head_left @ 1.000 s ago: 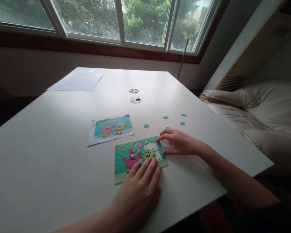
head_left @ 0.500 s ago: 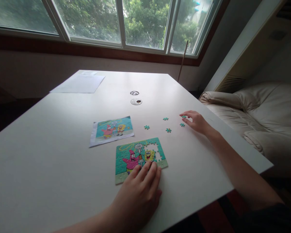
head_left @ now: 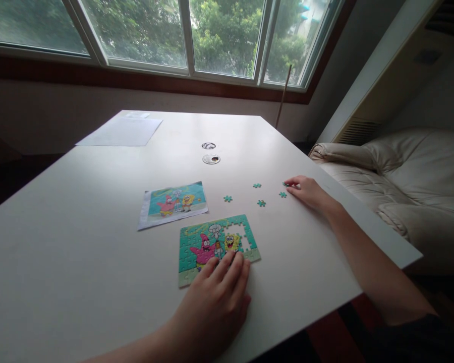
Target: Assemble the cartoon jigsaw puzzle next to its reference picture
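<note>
A partly built cartoon jigsaw [head_left: 212, 242] lies on the white table [head_left: 98, 242], with a gap near its upper right corner. My left hand [head_left: 215, 297] rests flat on the jigsaw's lower edge, fingers stretched out. My right hand [head_left: 306, 191] is out at the right, fingertips pinched on a teal puzzle piece [head_left: 285, 184]. Three more loose teal pieces lie close by: one [head_left: 283, 194] just under that hand, one [head_left: 261, 203] nearer the jigsaw, one [head_left: 257, 185] further back.
A printed reference picture [head_left: 173, 203] lies left of the jigsaw, with another loose piece [head_left: 227, 198] beside it. Two round cable ports [head_left: 211, 159] sit mid-table and a sheet of paper [head_left: 119, 132] at the far left. A cream cushioned seat [head_left: 408, 176] stands right of the table.
My right hand left the jigsaw's upper right corner, moved out to the right to the loose pieces, and closed its fingertips on one. My left hand has stayed on the jigsaw.
</note>
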`<state>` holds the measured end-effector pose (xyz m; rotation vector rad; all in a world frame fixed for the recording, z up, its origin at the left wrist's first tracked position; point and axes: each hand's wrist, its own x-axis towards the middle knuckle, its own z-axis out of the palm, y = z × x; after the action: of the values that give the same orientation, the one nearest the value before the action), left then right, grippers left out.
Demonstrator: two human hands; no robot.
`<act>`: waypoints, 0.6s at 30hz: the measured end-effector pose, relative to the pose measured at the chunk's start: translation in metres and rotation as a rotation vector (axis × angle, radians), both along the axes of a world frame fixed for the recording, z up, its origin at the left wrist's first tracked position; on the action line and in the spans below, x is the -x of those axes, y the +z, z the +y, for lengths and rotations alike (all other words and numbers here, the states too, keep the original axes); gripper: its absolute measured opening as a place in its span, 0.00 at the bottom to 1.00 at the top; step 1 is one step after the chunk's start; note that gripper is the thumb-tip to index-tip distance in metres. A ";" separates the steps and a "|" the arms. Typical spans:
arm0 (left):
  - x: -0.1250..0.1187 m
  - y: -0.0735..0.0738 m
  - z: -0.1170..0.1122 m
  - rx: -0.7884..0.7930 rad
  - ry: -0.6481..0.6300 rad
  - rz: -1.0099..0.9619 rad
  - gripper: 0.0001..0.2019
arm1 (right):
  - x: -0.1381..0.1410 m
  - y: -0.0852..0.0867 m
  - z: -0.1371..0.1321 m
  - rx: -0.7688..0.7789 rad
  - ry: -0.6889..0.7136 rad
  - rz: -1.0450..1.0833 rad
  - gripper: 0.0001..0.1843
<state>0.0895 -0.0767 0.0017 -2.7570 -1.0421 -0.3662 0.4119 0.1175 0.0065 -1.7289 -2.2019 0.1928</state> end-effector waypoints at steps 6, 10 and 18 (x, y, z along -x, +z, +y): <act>0.001 -0.002 -0.001 0.047 0.010 0.013 0.20 | 0.011 0.003 -0.004 -0.067 0.095 0.026 0.12; 0.001 -0.003 -0.001 0.017 -0.001 0.010 0.19 | 0.040 0.005 -0.019 0.014 0.325 0.120 0.12; 0.000 -0.004 -0.002 -0.001 -0.002 0.020 0.20 | 0.071 0.004 -0.034 0.127 0.406 0.210 0.10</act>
<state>0.0893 -0.0784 -0.0019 -2.7552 -1.0339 -0.3382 0.3410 0.0831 0.0104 -1.2306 -2.3950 0.5938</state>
